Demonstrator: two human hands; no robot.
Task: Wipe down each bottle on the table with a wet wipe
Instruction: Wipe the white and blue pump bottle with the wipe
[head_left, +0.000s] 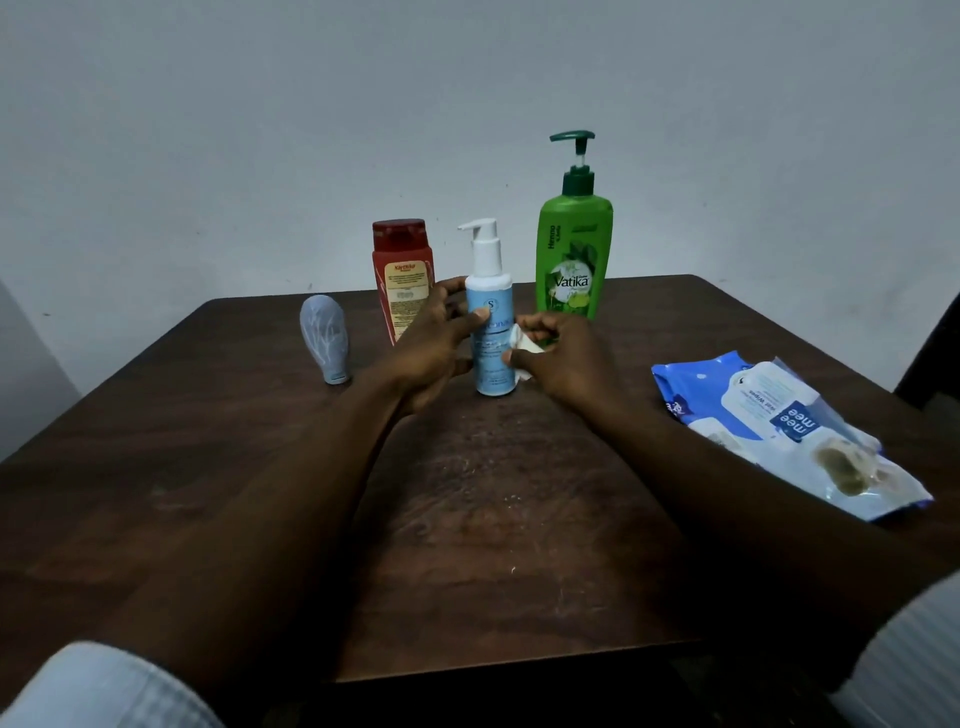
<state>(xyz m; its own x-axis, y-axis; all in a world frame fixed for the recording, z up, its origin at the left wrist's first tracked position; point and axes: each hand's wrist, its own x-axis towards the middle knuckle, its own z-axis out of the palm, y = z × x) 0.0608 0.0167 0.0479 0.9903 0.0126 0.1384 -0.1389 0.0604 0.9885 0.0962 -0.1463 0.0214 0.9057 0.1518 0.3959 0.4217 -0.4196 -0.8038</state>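
Observation:
A light-blue pump bottle (491, 358) with a white pump top stands upright near the middle of the dark wooden table (493, 519). My left hand (434, 345) grips its left side, thumb across the label. My right hand (561, 358) pinches a crumpled white wet wipe (524, 349) against the bottle's right side. Behind stand a red bottle (402, 270) and a tall green pump bottle (573, 244). A small grey-blue tube (324, 338) stands on its cap at the left.
A blue and white pack of wet wipes (779, 431) lies on the table at the right, its flap open. A plain wall rises behind the table's far edge. A dark chair edge (935, 353) shows at the far right.

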